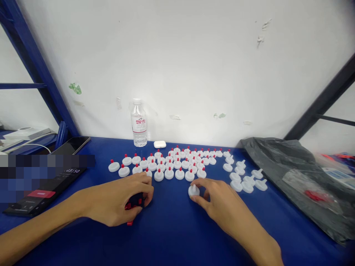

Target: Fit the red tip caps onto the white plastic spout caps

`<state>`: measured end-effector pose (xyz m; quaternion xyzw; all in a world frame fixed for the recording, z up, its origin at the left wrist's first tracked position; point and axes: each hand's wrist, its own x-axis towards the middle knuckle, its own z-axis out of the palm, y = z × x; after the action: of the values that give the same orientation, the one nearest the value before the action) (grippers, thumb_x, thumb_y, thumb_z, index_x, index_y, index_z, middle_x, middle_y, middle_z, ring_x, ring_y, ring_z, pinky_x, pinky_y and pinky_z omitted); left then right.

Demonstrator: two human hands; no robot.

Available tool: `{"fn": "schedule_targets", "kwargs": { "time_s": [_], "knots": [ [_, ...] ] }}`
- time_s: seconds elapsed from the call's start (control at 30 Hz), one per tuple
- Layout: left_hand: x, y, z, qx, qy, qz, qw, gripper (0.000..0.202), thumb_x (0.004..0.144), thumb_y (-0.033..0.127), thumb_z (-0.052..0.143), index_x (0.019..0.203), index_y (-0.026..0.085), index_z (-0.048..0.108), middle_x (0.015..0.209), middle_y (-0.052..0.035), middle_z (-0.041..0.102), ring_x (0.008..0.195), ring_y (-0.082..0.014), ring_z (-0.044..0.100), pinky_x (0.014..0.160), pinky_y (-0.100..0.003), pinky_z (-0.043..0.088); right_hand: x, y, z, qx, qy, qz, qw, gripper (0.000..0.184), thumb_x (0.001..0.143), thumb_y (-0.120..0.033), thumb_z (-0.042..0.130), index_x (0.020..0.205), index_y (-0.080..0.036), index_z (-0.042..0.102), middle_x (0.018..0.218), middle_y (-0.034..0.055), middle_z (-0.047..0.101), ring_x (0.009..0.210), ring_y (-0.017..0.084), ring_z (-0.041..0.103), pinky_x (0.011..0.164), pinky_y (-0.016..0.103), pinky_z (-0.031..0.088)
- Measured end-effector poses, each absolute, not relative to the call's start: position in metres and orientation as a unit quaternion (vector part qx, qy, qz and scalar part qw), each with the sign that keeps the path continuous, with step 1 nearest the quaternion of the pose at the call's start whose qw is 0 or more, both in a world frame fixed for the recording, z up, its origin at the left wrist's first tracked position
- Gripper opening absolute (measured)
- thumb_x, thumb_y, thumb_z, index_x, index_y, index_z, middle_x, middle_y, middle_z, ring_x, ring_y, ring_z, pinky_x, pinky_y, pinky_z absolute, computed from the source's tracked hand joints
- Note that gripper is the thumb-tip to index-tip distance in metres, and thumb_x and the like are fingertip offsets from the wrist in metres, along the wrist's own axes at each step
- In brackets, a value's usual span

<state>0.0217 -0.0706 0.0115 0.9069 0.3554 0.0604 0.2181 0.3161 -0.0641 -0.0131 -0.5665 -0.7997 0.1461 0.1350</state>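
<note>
My right hand [219, 197] grips a white nozzle cap [193, 191] between thumb and fingers; its bare spout points up. My left hand [122, 199] is curled low over a few small red tips [129, 223], thumb and index finger slightly apart. Part of that red pile is hidden under the palm. Beyond both hands stand many white nozzle caps with red tips [159, 175], in loose rows. To the right are several white nozzle caps without red tips [236, 185], some tilted or on their sides.
A water bottle [139, 123] and a white earbud case [159, 144] stand by the wall. On the left lies a phone [44, 195] with a lit screen. A dark grey plastic bag [277, 159] at right carries a clear bag of red pieces [316, 195]. Blue frame posts flank the blue table [172, 236].
</note>
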Motion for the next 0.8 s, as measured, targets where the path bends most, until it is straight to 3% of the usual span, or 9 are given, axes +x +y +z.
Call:
{"fn": "schedule_targets", "kwargs": {
  "time_s": [0.27, 0.43, 0.57, 0.7, 0.8],
  "knots": [
    [0.02, -0.069, 0.012, 0.899, 0.357, 0.071, 0.246, 0.022, 0.079, 0.007, 0.06, 0.093, 0.024, 0.063, 0.095, -0.0005, 0.059, 0.081, -0.0159, 0.058, 0.067, -0.023, 0.045, 0.315, -0.064, -0.013, -0.573, -0.799, 0.134, 0.129, 0.023, 0.09, -0.032, 0.063, 0.112, -0.028, 0.07, 0.101, 0.0039, 0.074, 0.084, 0.024, 0.07, 0.069, 0.03, 0.045],
    [0.017, -0.062, 0.004, 0.877, 0.389, 0.072, 0.273, 0.003, 0.091, 0.023, 0.062, 0.09, 0.024, 0.065, 0.096, 0.0001, 0.06, 0.087, -0.0153, 0.058, 0.074, -0.022, 0.045, 0.314, -0.065, -0.012, -0.568, -0.802, 0.132, 0.129, 0.024, 0.091, -0.032, 0.063, 0.114, -0.029, 0.069, 0.105, 0.0038, 0.073, 0.087, 0.024, 0.069, 0.071, 0.032, 0.046],
    [0.017, -0.058, -0.001, 0.869, 0.395, 0.081, 0.287, 0.01, 0.092, 0.032, 0.063, 0.089, 0.023, 0.067, 0.095, 0.0003, 0.062, 0.086, -0.015, 0.058, 0.076, -0.023, 0.045, 0.314, -0.067, -0.012, -0.559, -0.809, 0.129, 0.126, 0.025, 0.091, -0.031, 0.062, 0.116, -0.029, 0.068, 0.103, 0.0035, 0.073, 0.088, 0.025, 0.069, 0.074, 0.033, 0.046],
    [0.023, -0.057, -0.001, 0.861, 0.39, 0.122, 0.303, 0.017, 0.094, 0.036, 0.061, 0.089, 0.021, 0.066, 0.09, 0.0001, 0.065, 0.078, -0.0138, 0.059, 0.069, -0.022, 0.046, 0.312, -0.068, -0.011, -0.54, -0.82, 0.133, 0.134, 0.033, 0.093, -0.03, 0.059, 0.125, -0.026, 0.063, 0.11, 0.0055, 0.07, 0.089, 0.024, 0.068, 0.077, 0.034, 0.047],
    [0.027, -0.055, -0.005, 0.849, 0.405, 0.167, 0.294, 0.019, 0.097, 0.036, 0.056, 0.091, 0.021, 0.066, 0.082, 0.002, 0.067, 0.069, -0.0115, 0.059, 0.063, -0.021, 0.045, 0.31, -0.07, -0.009, -0.519, -0.83, 0.14, 0.146, 0.024, 0.094, -0.03, 0.057, 0.116, -0.026, 0.066, 0.108, 0.0043, 0.069, 0.087, 0.023, 0.068, 0.078, 0.033, 0.047]
  ]
}}
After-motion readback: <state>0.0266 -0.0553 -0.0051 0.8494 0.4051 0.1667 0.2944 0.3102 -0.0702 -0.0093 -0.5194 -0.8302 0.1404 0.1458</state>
